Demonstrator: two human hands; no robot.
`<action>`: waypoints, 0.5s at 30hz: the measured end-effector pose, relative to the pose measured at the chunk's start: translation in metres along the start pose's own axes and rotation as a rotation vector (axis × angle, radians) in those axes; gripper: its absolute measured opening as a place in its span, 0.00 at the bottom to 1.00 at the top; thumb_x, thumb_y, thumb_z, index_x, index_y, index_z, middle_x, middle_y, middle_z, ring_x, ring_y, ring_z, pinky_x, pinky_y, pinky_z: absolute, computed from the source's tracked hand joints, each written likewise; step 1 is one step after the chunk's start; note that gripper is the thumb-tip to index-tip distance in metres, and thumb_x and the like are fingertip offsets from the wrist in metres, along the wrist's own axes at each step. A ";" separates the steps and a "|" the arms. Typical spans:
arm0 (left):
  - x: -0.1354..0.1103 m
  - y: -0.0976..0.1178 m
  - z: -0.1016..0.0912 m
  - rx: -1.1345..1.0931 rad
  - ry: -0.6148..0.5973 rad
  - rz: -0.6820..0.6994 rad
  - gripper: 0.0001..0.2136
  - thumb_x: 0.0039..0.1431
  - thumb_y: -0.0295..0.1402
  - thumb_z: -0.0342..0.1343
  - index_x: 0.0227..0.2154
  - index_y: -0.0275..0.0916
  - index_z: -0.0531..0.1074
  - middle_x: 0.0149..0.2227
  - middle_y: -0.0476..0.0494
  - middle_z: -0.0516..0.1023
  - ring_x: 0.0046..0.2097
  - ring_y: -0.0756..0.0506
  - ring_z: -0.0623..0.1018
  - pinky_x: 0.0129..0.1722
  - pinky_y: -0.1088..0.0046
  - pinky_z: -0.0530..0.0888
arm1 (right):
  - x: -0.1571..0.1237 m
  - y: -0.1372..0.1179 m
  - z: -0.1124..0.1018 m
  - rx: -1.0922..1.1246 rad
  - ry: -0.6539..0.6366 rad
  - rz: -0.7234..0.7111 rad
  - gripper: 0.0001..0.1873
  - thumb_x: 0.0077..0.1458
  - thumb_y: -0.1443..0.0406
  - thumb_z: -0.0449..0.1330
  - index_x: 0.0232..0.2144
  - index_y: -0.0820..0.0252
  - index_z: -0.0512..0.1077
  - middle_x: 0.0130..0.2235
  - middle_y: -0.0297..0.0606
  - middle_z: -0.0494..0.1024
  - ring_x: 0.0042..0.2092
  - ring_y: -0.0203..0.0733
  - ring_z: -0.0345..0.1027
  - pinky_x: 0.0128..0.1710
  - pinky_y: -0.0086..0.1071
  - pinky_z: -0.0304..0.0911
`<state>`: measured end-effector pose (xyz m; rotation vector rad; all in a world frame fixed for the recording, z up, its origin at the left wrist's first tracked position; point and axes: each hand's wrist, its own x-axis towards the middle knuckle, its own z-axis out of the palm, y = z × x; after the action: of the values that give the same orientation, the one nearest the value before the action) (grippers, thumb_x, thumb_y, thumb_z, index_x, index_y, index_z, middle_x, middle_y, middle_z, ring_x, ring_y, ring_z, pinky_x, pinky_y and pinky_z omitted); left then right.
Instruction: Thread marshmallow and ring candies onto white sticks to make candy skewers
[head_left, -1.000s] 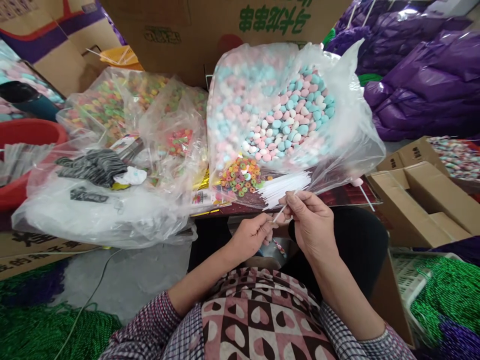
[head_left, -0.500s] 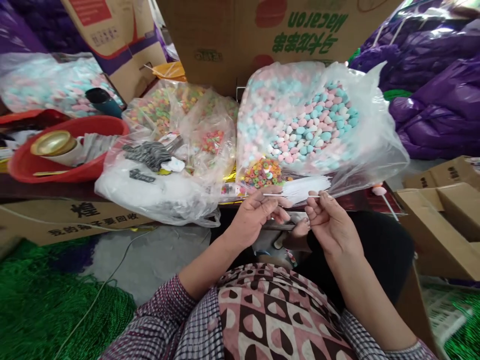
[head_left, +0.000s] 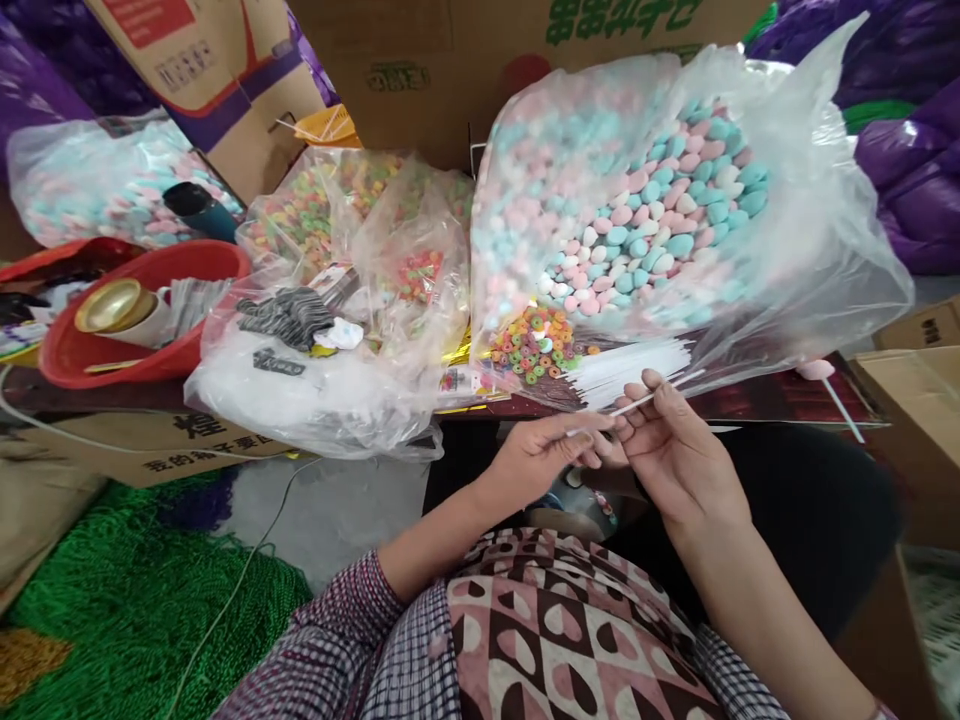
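Note:
A thin white stick [head_left: 634,404] slants between my two hands above the table's front edge. My left hand [head_left: 544,455] pinches its lower part between thumb and fingers. Thumb and forefinger of my right hand [head_left: 686,460] close on its upper part, while the other fingers are loosely curled. Just beyond lies a pile of white sticks [head_left: 630,368]. Beside the pile are colourful ring-shaped candies [head_left: 534,345]. Behind them, a large clear plastic bag [head_left: 810,250] lies open, full of pink, blue and white egg-shaped candies [head_left: 652,230].
A pink candy on a stick [head_left: 817,370] lies at the table's right end. To the left are a clear bag of ring candies [head_left: 292,215], a white plastic bag [head_left: 255,400] and a red basin [head_left: 60,345]. Cardboard boxes [head_left: 420,60] stand behind; green strands [head_left: 217,590] cover floor at left.
My hands have come together, and the stick now spans both; before, they were apart with white stick ends showing in each. The view has shifted down and closer.

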<state>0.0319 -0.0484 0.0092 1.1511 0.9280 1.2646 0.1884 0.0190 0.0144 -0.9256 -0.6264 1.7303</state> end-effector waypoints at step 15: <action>0.101 0.006 -0.042 1.411 0.015 -0.106 0.15 0.66 0.33 0.50 0.52 0.38 0.72 0.46 0.38 0.77 0.47 0.39 0.77 0.42 0.67 0.71 | 0.022 -0.003 0.002 -0.347 0.038 -0.059 0.18 0.49 0.57 0.68 0.41 0.57 0.77 0.18 0.27 0.70 0.16 0.29 0.52 0.13 0.24 0.44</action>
<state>0.0017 0.0567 0.0145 2.0675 1.9574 0.3730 0.1841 0.0407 0.0113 -1.1636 -0.9384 1.5739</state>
